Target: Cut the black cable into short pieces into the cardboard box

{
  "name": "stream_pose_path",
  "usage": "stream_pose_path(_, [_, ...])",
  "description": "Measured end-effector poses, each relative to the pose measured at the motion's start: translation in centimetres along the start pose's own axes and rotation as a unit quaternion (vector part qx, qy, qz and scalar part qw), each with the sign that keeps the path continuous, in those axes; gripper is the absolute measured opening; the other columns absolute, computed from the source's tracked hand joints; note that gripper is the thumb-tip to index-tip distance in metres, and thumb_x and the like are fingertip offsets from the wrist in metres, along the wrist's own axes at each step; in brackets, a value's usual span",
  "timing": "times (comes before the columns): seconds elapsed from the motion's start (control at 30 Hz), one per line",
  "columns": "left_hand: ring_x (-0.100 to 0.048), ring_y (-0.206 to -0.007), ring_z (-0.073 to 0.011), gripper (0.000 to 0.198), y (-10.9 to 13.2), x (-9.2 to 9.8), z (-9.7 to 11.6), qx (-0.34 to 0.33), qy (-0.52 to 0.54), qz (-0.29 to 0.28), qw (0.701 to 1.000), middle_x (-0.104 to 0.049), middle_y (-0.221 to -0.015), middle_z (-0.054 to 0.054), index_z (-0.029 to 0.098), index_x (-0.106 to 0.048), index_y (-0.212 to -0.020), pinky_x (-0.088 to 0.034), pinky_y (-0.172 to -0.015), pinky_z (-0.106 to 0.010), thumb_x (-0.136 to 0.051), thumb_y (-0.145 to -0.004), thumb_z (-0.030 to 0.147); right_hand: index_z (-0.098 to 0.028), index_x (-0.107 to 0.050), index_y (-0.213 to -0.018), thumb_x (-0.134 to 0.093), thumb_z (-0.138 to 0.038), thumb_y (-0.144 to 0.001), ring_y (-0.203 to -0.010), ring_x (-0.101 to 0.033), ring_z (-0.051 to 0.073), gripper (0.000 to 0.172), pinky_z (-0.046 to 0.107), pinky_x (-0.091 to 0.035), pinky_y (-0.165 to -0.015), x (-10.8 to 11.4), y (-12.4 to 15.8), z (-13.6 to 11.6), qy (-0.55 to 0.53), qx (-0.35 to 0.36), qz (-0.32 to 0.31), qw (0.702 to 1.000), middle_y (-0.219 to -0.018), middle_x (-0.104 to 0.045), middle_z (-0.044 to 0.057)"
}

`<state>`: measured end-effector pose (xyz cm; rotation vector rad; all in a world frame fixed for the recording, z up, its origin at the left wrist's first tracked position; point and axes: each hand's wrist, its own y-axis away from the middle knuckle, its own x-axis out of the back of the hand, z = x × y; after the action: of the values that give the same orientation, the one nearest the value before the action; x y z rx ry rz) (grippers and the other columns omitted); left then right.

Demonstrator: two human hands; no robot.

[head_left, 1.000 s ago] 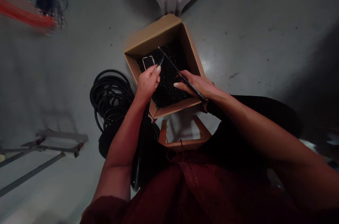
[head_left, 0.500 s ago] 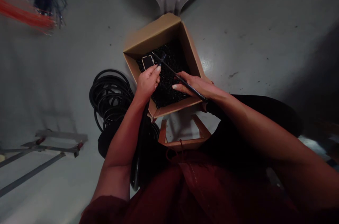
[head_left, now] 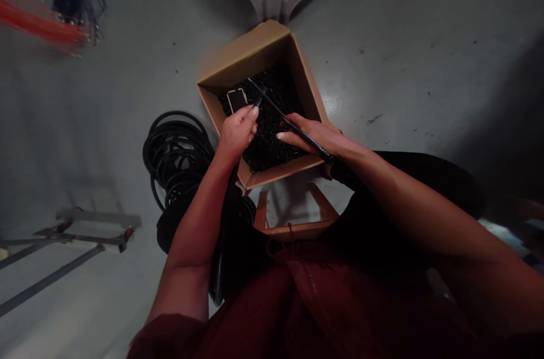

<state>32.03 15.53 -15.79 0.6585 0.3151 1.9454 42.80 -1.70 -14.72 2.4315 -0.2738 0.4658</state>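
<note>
A thin black rod (head_left: 272,103) is gripped in the curled right hand (head_left: 310,138) over the black tangle (head_left: 267,146) in the cardboard box (head_left: 244,56), the left hand (head_left: 236,135) is closed on a dark cable end (head_left: 258,101), and slow handling clear of the tangle is advisable.

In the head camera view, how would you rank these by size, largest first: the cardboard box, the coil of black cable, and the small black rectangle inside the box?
1. Cardboard box
2. Coil of black cable, though it is partly hidden, so its exact size is unsure
3. Small black rectangle
</note>
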Motion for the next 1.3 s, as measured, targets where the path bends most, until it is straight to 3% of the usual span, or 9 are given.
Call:
stream_pose_path(0.33, [-0.038, -0.043, -0.0064, 0.028, 0.0, 0.1, -0.1, -0.003, -0.037, -0.026, 0.999, -0.047, -0.056, 0.004, 0.018, -0.061, -0.086, -0.031, -0.042, -0.019, -0.046, -0.09, 0.042, -0.021, -0.049, -0.119, -0.047, -0.063, -0.083, -0.089, -0.062, 0.029, 0.055, 0.038, -0.046, -0.072, -0.6, -0.3, 0.8, 0.052, 0.011, 0.016, 0.998, -0.103, -0.066, 0.012])
stream_pose_path(0.57, [-0.039, -0.043, -0.0062, 0.027, 0.0, -0.3, -0.3, -0.002, -0.039, -0.03, 0.999, -0.047, -0.058, 0.004, 0.017, -0.059, -0.091, -0.032, -0.043, -0.019, -0.043, -0.092, 0.039, -0.021, -0.052, -0.109, -0.042, -0.051, -0.088, -0.077, -0.061, 0.024, 0.038, 0.032, -0.042, -0.062, -1.5, -1.2, 1.4, 0.076, -0.007, 0.062, 0.995, -0.09, -0.066, 0.009])
stream_pose_path(0.73, [-0.041, -0.046, -0.0061, 0.022, -0.1, -0.4, -0.8, -0.009, -0.051, -0.048, 0.998, -0.049, -0.059, 0.004, 0.017, -0.056, -0.086, -0.032, -0.044, -0.018, -0.047, -0.09, 0.037, -0.022, -0.052, -0.107, -0.043, -0.044, -0.087, -0.07, -0.059, 0.022, 0.032, 0.031, -0.038, -0.059, -1.4, -1.4, 1.7, 0.109, -0.003, 0.061, 0.992, -0.086, -0.065, 0.008])
stream_pose_path(1.07, [-0.043, -0.048, -0.0067, 0.019, -0.1, -0.3, -1.1, -0.015, -0.069, -0.055, 0.996, -0.051, -0.062, 0.003, 0.017, -0.058, -0.094, -0.033, -0.046, -0.019, -0.05, -0.087, 0.032, -0.023, -0.052, -0.103, -0.039, -0.036, -0.087, -0.065, -0.057, 0.021, 0.024, 0.032, -0.037, -0.06, -1.4, -1.2, 1.6, 0.101, -0.017, 0.048, 0.994, -0.075, -0.065, 0.005])
stream_pose_path(1.3, [-0.036, -0.042, -0.0045, 0.021, 0.3, 0.1, 0.0, 0.042, 0.001, -0.096, 0.994, -0.049, -0.062, 0.004, 0.018, -0.052, -0.084, -0.028, -0.038, -0.017, -0.045, -0.091, 0.036, -0.023, -0.05, -0.099, -0.041, -0.033, -0.084, -0.059, -0.055, 0.019, 0.02, 0.031, -0.034, -0.055, -1.2, -1.1, 1.3, 0.125, -0.019, 0.044, 0.991, -0.074, -0.063, 0.005])
